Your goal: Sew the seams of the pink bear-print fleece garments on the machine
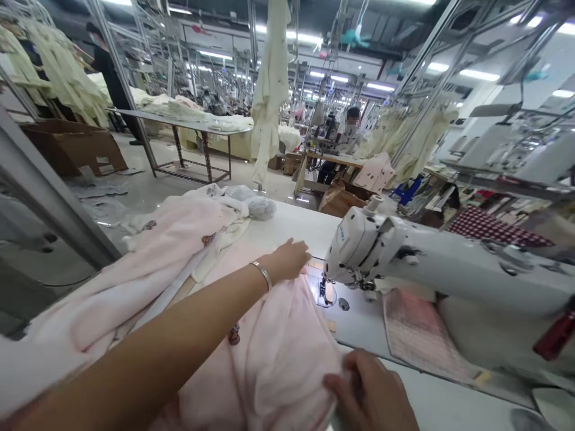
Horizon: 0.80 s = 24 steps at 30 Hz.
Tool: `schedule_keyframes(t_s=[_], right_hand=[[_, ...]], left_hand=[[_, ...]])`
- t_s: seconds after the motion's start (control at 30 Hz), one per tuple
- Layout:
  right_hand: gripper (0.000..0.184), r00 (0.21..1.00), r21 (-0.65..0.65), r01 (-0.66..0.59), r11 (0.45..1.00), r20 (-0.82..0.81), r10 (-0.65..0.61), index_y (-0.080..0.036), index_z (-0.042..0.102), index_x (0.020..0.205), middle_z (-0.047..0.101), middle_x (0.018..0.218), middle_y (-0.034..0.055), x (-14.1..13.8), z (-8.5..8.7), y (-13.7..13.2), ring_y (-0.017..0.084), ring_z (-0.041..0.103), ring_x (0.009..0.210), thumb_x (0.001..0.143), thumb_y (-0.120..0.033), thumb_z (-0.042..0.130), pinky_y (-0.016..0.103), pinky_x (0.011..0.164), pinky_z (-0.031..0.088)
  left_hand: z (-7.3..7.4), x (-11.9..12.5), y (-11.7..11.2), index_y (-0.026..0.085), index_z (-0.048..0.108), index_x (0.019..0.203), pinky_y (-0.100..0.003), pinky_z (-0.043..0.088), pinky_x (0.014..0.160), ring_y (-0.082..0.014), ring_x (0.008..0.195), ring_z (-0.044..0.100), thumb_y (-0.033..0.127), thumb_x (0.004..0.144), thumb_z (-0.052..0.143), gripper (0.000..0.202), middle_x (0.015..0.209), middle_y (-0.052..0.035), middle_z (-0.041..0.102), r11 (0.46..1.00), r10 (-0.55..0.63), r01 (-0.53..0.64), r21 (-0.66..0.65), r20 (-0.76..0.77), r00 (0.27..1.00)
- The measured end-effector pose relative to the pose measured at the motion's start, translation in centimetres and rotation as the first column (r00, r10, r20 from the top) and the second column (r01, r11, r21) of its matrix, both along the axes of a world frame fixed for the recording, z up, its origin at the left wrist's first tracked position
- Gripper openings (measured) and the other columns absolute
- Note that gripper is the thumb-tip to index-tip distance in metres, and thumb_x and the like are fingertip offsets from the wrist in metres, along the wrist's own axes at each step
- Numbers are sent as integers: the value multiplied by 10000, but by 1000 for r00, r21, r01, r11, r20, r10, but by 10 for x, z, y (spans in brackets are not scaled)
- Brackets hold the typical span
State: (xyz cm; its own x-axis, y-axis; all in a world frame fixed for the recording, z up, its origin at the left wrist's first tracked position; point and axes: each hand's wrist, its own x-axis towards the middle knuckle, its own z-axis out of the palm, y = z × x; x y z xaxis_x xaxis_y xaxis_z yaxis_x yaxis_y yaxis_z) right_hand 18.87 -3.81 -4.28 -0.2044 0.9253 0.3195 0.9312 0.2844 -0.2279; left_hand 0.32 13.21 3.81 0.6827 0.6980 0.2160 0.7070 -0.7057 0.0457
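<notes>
My left hand (290, 258) reaches forward across pale pink fabric (278, 353), fingers together and flat on the cloth just left of the sewing machine's needle (322, 290). A silver bracelet is on that wrist. My right hand (371, 389) is at the bottom edge, its fingers closed in a pinch on the near edge of the pink fabric. The white sewing machine (404, 254) stands to the right, its head over the white table (296, 224).
A heap of pink and white garments (179, 239) lies on the table's left side. A patterned cloth pad (417, 335) lies under the machine arm. Behind, a seated worker (348, 134), hanging cream garments (272, 78), a long table and a cardboard box (74, 146).
</notes>
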Motion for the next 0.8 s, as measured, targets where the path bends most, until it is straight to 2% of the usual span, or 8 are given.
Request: schedule_keyframes(t_s=[0.07,0.13,0.27,0.37,0.47,0.57,0.73,0.8], right_hand=[[207,999,-2,37,999,14,-37,-228,548,831,575,567,-39,-1,5,7,158,571,496,798,-429,585,258,479,418],[191,999,-3,50,999,0,-50,-233,521,726,564,542,-41,0,8,12,159,573,501,822,-397,544,255,476,414],[251,991,23,104,994,-84,-101,-235,422,653,574,568,-38,11,15,6,140,561,485,861,-374,447,235,452,420],[119,985,60,105,993,-143,-96,-235,504,835,676,802,0,21,20,-10,150,641,621,860,-311,417,237,505,487],[273,986,148,-135,980,-80,148,-249,538,1085,691,1004,5,27,22,-27,145,674,832,845,-205,414,228,638,546],[368,937,155,-344,926,-13,350,-259,541,1147,700,988,-8,30,23,-35,115,677,829,823,-125,428,187,664,554],[365,919,138,-374,917,-79,387,-286,563,1163,701,977,6,32,31,-43,130,677,826,831,-160,477,193,664,563],[337,895,72,-382,921,-218,388,-312,577,1163,699,992,16,29,37,-52,158,677,848,842,-237,508,222,689,564]], left_hand=[[8,-3,-1,120,595,849,-231,466,753,-129,742,620,-37,782,309,333,761,21,629,1000,-14,14,-27,-5,1000],[20,-12,-10,121,566,914,-209,467,624,-124,638,594,-62,763,253,393,718,24,600,999,-25,25,-34,15,1000],[38,-45,-58,126,512,978,-229,446,753,-160,867,557,-77,720,266,410,928,-14,558,996,-87,90,-25,91,992],[26,-73,-115,164,512,879,-265,431,745,-172,837,523,-37,722,401,278,921,-27,543,983,-171,174,-58,55,984],[-2,-97,-161,189,480,800,-294,401,648,-182,721,495,112,775,555,111,835,-27,544,958,-272,265,-106,-53,961],[-17,-108,-178,195,469,822,-280,374,585,-163,669,489,116,772,604,164,792,2,547,953,-284,267,-144,-117,952],[-1,-99,-185,184,528,818,-332,394,662,-208,745,505,146,848,515,51,820,-55,574,958,-286,285,-34,-81,955],[5,-93,-187,204,587,829,-352,415,695,-206,705,525,220,850,520,73,756,-45,594,935,-202,245,-257,182,962]])
